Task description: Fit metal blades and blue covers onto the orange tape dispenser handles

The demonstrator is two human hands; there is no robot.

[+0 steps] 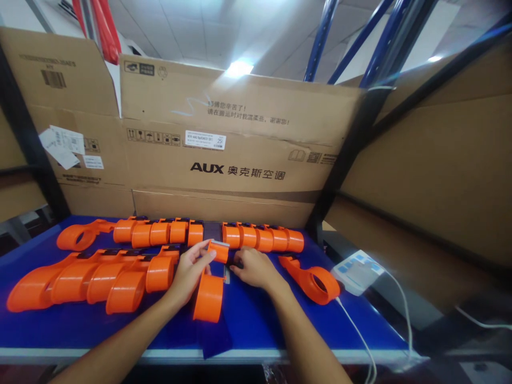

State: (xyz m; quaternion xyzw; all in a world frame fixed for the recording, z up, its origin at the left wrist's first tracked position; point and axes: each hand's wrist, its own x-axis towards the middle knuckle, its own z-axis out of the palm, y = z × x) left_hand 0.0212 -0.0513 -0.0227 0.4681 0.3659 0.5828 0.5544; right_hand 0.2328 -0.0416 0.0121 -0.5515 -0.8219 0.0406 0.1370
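My left hand (195, 269) is closed on an orange plastic piece (218, 253) with a grey strip along its top edge, held up above the blue table. Just below it is a broad orange ring (208, 300); whether the two are joined is hidden. My right hand (256, 268) is close beside the held piece, palm down, with curled fingers low over the table. What those fingers grip, if anything, cannot be made out. A dark blue sheet (217, 337) lies under the orange ring and reaches the table's front edge.
Several orange rings (124, 292) with dark tabs line the left side, and another row (264, 240) runs along the back. One ring (318, 285) lies at right, near a white device (359, 272) with cables. An AUX cardboard panel (224, 189) stands behind.
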